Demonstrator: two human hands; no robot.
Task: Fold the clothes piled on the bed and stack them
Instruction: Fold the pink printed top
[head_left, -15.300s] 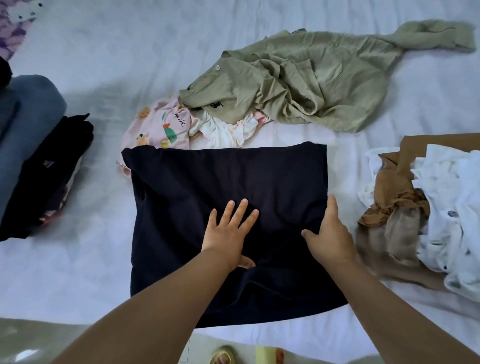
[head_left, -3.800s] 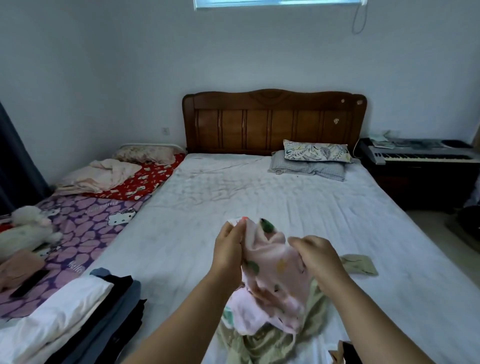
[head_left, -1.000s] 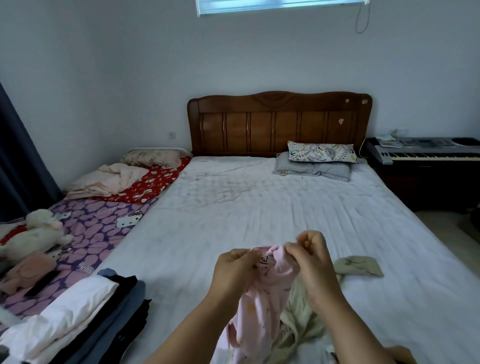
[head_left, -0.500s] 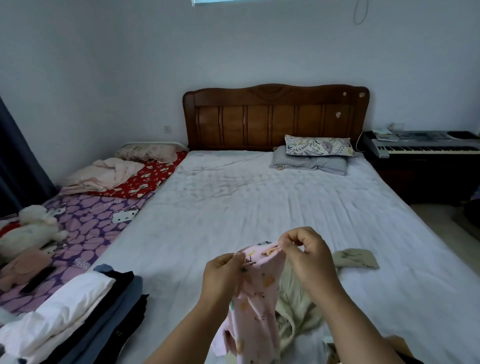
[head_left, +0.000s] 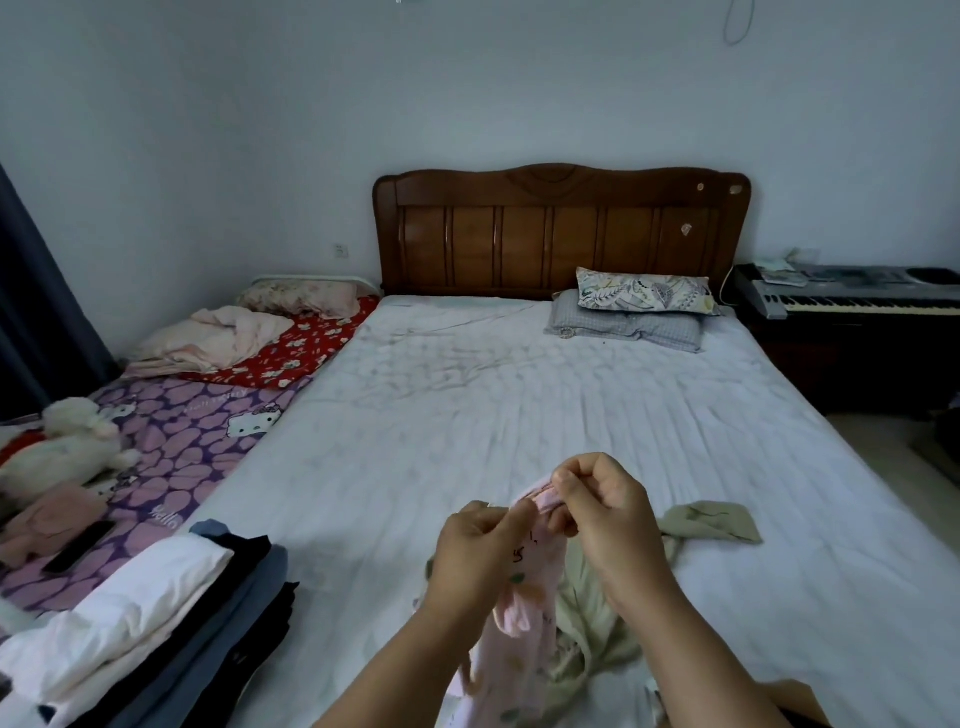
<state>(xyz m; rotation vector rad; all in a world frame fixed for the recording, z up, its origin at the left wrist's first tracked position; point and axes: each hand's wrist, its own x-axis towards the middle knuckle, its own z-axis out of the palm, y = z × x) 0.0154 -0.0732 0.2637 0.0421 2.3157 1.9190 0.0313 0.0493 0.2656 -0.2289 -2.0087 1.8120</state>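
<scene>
A small pink garment (head_left: 524, 613) with little printed shapes hangs in the air above the near end of a wide bed (head_left: 519, 415), held up by its top edge between two bare hands. The left hand (head_left: 480, 553) has its fingers curled, pinching the cloth at its upper left. The right hand (head_left: 605, 512) is a little higher and just beside it, its fingers and thumb bent to pinch the bunched top hem. The rest of the garment dangles down between the forearms.

Under and behind it lies a crumpled pale green shirt (head_left: 597, 623) on the white sheet, with one sleeve end (head_left: 711, 522) spread out flat to the right of the right hand.

At the lower left, on the corner of the bed, sits a stack of folded clothes (head_left: 171, 613): white on top, then black and blue-grey layers.

Farther away, at the head of the bed, two pillows (head_left: 636, 309) lie one on the other against a brown wooden headboard (head_left: 561, 228). To the left, touching the big bed, is a lower mattress (head_left: 197, 431) with a purple cartoon-print cover, a red floral cover, a rumpled pink blanket (head_left: 218, 338) and a white soft toy (head_left: 67, 449). To the right of the headboard stands an electric keyboard (head_left: 852, 293) on a dark stand. The wall behind is plain and pale.
</scene>
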